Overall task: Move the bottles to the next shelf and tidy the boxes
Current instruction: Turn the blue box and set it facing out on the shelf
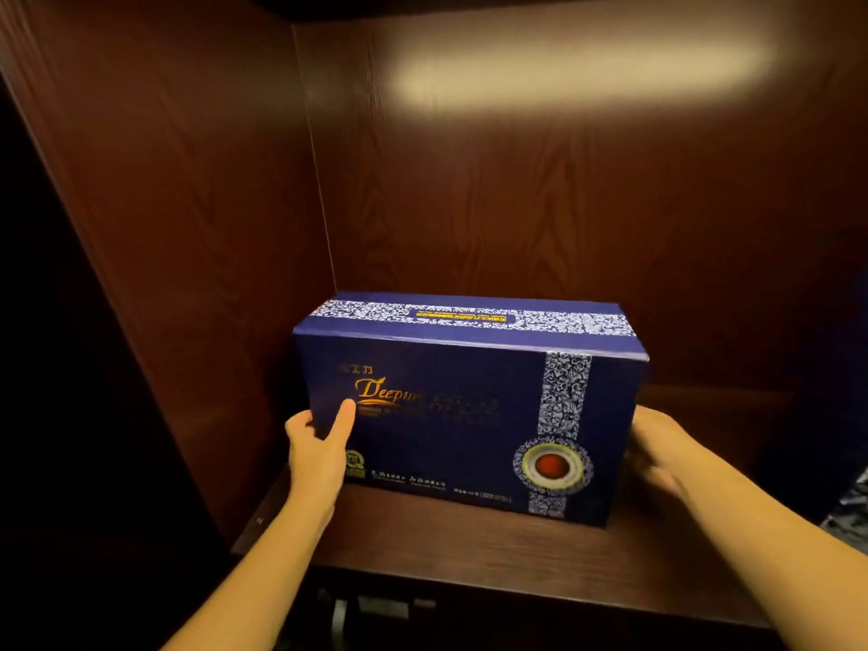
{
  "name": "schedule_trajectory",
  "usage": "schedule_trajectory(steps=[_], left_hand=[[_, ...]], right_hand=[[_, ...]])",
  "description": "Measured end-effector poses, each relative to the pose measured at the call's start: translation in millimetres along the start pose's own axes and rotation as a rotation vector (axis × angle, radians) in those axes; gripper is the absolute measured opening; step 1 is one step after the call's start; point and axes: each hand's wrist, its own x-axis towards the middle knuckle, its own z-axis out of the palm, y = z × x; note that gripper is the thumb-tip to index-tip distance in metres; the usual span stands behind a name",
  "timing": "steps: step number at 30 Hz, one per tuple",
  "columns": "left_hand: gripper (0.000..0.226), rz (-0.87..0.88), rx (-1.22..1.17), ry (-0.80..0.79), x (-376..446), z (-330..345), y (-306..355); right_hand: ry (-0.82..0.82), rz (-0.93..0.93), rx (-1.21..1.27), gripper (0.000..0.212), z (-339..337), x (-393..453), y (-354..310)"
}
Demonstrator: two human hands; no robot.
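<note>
A dark blue box with white floral bands and gold lettering stands on the wooden shelf, near the back left corner. My left hand grips its left end, thumb on the front face and fingers round the side. My right hand holds the right end, its fingers hidden behind the box. No bottles are in view.
The dark wood side wall rises close to the left of the box, and the back panel stands just behind it. A blue-and-white patterned object shows at the right edge. A lower compartment lies below the shelf's front edge.
</note>
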Motion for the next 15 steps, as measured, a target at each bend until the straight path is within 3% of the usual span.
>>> schedule_trajectory(steps=[3, 6, 9, 13, 15], left_hand=[[0.048, 0.057, -0.021, 0.003, -14, -6, -8], [0.042, 0.036, 0.000, -0.143, -14, -20, -20], [0.051, 0.005, 0.094, -0.269, -17, -26, -29], [0.050, 0.039, 0.143, -0.239, -22, -23, -27], [0.047, 0.064, 0.158, -0.230, -26, -23, -27]], right_hand=[[0.007, 0.002, 0.083, 0.016, -2, -12, 1], [0.033, -0.072, 0.118, 0.023, -9, -31, 13], [-0.045, -0.122, 0.150, 0.028, -15, -50, 36], [-0.146, -0.266, 0.012, 0.060, -8, -71, 52], [-0.113, -0.384, -0.119, 0.053, -7, -75, 54]])
